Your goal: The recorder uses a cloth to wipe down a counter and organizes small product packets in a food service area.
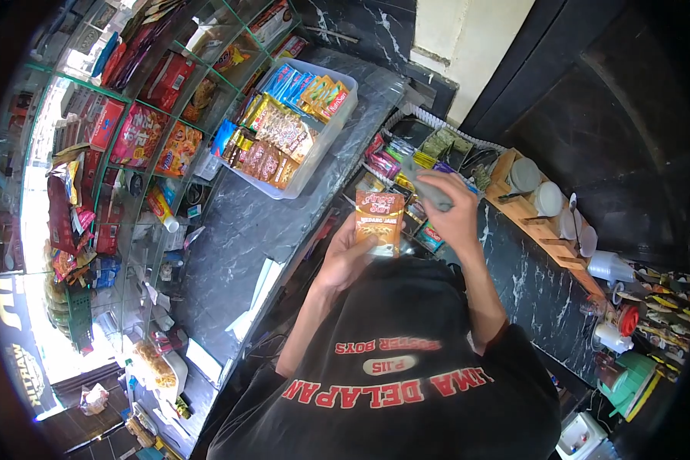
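An orange-brown drink sachet (379, 211) with writing on its front is held upright in my left hand (344, 257), the thumb across its lower part. My right hand (454, 210) grips a crumpled grey cloth (431, 192) just to the right of the sachet, slightly higher in the view. Beneath the cloth and right hand, a white-rimmed basket (431, 119) holds colourful drink sachets (384, 164) in groups. The right hand and cloth hide part of them.
A clear plastic bin (316, 169) of sachets stands on the dark marble counter (224, 230). Glass shelves (135, 103) with packaged goods line the left. At right are a wooden rack (558, 247) with white-lidded containers (547, 198), plastic cups (606, 267) and a green container (627, 382).
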Available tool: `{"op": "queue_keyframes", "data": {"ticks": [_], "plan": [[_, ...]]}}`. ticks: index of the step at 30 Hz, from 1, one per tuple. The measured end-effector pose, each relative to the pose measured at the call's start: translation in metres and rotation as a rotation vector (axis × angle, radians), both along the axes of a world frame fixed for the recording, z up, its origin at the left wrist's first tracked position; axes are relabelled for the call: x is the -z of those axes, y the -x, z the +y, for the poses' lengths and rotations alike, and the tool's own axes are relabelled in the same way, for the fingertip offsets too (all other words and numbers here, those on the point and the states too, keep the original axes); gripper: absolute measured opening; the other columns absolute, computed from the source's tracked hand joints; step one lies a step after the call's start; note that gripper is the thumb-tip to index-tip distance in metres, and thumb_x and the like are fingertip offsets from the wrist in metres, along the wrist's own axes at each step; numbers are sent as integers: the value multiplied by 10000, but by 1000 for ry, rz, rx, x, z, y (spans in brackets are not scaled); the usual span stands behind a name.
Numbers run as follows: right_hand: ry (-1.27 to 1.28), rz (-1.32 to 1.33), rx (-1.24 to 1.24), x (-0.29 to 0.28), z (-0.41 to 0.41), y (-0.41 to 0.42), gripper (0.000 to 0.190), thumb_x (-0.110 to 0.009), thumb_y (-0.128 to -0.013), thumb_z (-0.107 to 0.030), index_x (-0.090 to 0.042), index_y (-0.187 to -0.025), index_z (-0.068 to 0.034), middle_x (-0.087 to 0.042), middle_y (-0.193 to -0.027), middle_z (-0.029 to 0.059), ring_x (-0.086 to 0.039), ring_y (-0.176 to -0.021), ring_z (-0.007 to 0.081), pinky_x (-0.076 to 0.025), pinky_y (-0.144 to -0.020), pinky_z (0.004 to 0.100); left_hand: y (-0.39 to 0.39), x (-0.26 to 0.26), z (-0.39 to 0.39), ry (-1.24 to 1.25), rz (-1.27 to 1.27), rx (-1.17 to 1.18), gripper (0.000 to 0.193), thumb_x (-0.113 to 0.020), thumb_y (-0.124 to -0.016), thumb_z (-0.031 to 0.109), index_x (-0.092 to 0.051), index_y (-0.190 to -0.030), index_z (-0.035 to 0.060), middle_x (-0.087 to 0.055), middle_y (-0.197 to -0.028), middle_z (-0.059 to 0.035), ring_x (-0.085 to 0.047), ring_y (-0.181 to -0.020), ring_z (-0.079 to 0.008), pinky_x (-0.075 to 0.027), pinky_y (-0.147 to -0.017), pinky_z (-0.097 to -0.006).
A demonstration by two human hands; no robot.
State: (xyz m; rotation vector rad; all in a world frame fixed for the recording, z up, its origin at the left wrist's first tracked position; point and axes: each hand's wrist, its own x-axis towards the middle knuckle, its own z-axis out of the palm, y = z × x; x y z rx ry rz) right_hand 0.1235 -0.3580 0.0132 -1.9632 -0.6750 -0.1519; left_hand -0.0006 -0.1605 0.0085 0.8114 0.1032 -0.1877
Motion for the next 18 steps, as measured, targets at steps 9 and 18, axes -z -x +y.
{"op": "queue_keyframes", "data": {"ticks": [9,18], "plan": [[-9,-140,-85,-9,26,36,455,-775,-676,42,-752,-1116,-69,-729,-1203,120,-680,-1059,321,-538,-891,406,-10,10,-6,87,137,-191,428,-378,-1132,248,-404,-1503,35,-576,-1412,-163,-580,-1298,-282,-456,-1111,-459],[-111,231,-523,-17,1,54,397,-769,-694,31,-774,-1079,-67,-757,-1077,114,-681,-937,313,-556,-825,389,-29,-12,-12,61,122,-290,424,-340,-1139,282,-426,-1479,44,-582,-1410,-145,-588,-1287,-278,-473,-1099,-446]]}}
